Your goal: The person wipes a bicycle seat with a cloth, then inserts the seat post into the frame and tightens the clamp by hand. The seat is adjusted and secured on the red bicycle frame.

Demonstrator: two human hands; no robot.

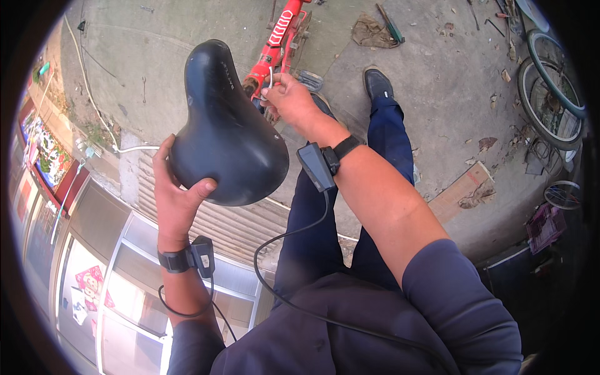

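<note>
A black bicycle saddle (pixel 222 134) points its narrow nose away from me. My left hand (pixel 174 203) grips the saddle's wide rear at the left, its thumb on the near edge and its fingers curled underneath. Just right of the saddle, my right hand (pixel 292 103) is closed on a small pale lever (pixel 270 77) at the top of the seat tube, thumb and fingers pinched around it. The red bicycle frame (pixel 272 47) runs away from me beyond that hand. The saddle hides whatever joins it to the frame.
A black pedal (pixel 309 80) shows beside the frame, near my shoe (pixel 379 84). On the concrete lie a brown rag (pixel 374 31), a green-handled tool (pixel 391 26) and flattened cardboard (pixel 464 190). Loose wheels (pixel 553 100) and a purple basket (pixel 545 226) are at the right; a glazed building front (pixel 119 262) is at the left.
</note>
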